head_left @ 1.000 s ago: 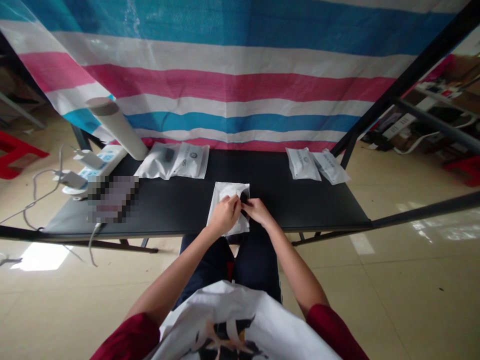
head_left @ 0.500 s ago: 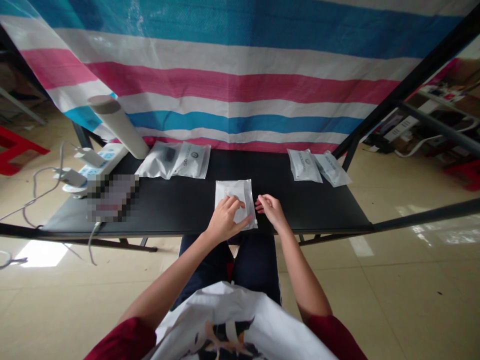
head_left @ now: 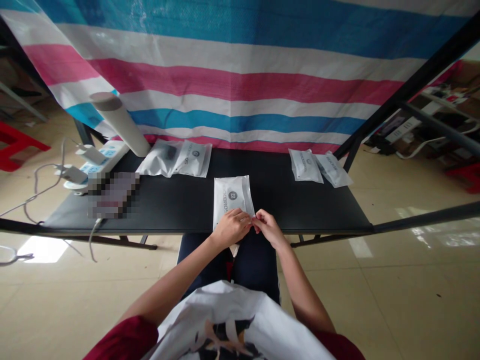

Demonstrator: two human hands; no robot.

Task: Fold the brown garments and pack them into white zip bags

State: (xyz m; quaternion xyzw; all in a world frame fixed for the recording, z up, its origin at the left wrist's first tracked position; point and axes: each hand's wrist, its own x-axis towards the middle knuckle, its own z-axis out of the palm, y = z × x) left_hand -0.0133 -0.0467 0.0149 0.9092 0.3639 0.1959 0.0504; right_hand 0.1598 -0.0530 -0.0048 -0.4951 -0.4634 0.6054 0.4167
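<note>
At twelve o'clock on the black table (head_left: 277,192), the near-right edge of a white pouch (head_left: 232,197) is seemingly pinched by left hand (head_left: 232,228) and right hand (head_left: 269,230), its handling judged unfinished, while two pouches (head_left: 193,160) at eleven and two more (head_left: 306,166) at one are left untouched.

A woven plastic sheet (head_left: 232,85) striped in blue, white and pink hangs behind the black table (head_left: 318,205) and fills most of the background. A dark metal post (head_left: 412,84) slants along its right edge. Pale glossy tiles cover the floor (head_left: 375,310), where a bright reflection (head_left: 44,249) shows at left. Red furniture (head_left: 17,145) stands at far left, cluttered shelving (head_left: 442,107) at far right.
</note>
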